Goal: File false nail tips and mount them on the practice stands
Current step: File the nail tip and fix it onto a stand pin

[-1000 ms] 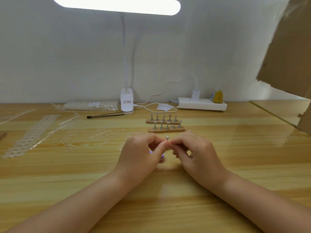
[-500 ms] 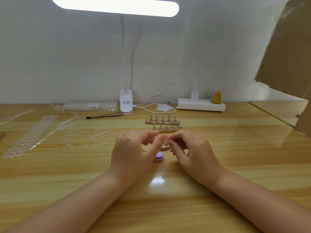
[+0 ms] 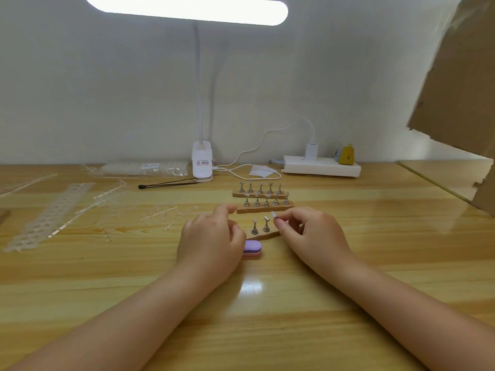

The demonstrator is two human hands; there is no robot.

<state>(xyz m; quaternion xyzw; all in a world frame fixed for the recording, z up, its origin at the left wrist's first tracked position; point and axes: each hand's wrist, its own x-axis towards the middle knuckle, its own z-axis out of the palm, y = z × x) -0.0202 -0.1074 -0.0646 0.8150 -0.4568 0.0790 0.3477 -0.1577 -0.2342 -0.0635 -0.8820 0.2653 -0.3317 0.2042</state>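
Our right hand (image 3: 310,234) pinches a nail tip (image 3: 273,215) beside the near stand (image 3: 263,235); our left hand (image 3: 211,242) hangs loosely curled, holding nothing.

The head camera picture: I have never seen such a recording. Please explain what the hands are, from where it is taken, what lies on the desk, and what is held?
There is no machine here: a person works with two bare hands, and a camera worn on the head looks forward and down at them. The right hand pinches a small clear nail tip beside the metal pegs of the nearest wooden stand. The left hand holds nothing I can see. A purple nail file block lies by it on the desk. Behind are two more peg stands, a lamp, a power strip and clear plastic strips.
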